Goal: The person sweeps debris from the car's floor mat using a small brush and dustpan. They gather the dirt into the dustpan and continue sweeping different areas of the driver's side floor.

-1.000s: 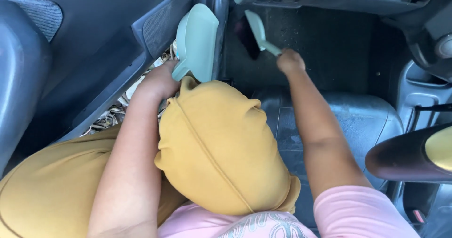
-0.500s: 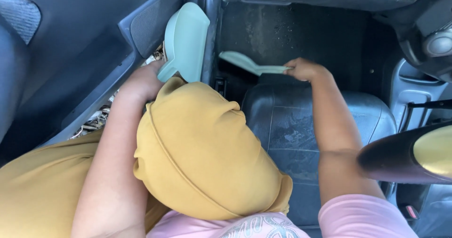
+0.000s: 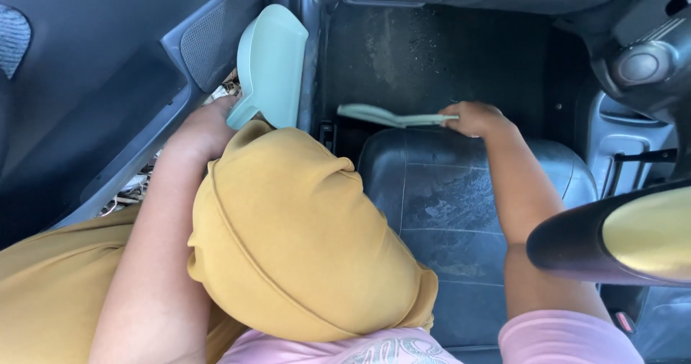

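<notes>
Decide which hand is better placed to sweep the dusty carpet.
Probably the right hand: it grips the brush over the carpet. The left hand holds the dustpan at the sill.

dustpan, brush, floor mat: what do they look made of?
Dustpan: looks like moulded plastic, pale mint, smooth matte, one-piece rounded edges. Brush: same pale green, likely plastic handle and back; bristles not visible. Floor mat: probably rubber or vinyl, dark grey, slight sheen, moulded grid lines, dusty scuffs.
</notes>
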